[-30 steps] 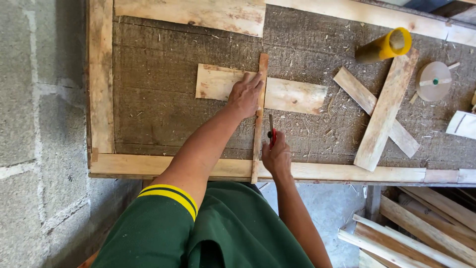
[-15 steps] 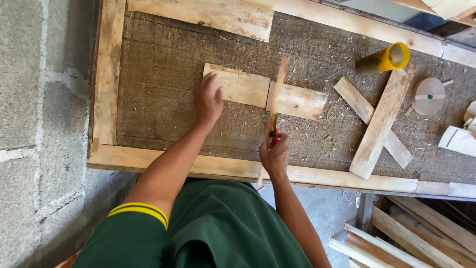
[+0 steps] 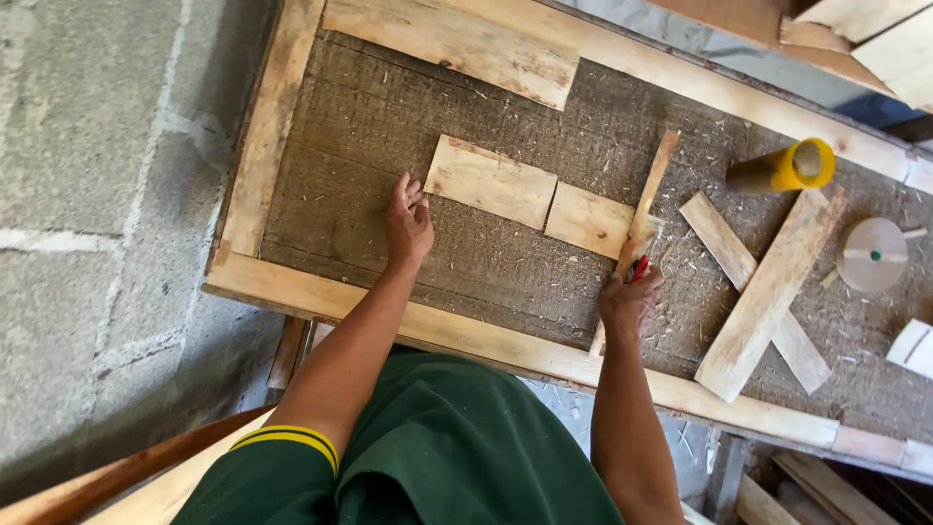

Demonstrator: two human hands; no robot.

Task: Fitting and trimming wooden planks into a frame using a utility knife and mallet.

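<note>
My right hand [image 3: 629, 297] grips a thin wooden strip [image 3: 648, 197] together with a small red tool [image 3: 638, 267]; the strip runs up and away across the bench. My left hand [image 3: 407, 222] lies flat on the rough bench top [image 3: 340, 156], fingers apart, just left of a short wooden board [image 3: 490, 181]. A second, smaller board [image 3: 588, 221] lies end to end with the first, right beside the strip.
A wooden frame [image 3: 486, 340] borders the bench. A long plank [image 3: 457, 41] lies at the back. Two crossed planks [image 3: 768, 292], a yellow tube [image 3: 787, 167] and a round wooden disc [image 3: 871, 255] sit right. Concrete floor [image 3: 87, 194] lies left.
My left hand has left the strip and slid left onto the bench top beside the boards. The strip in my right hand now leans to the right.
</note>
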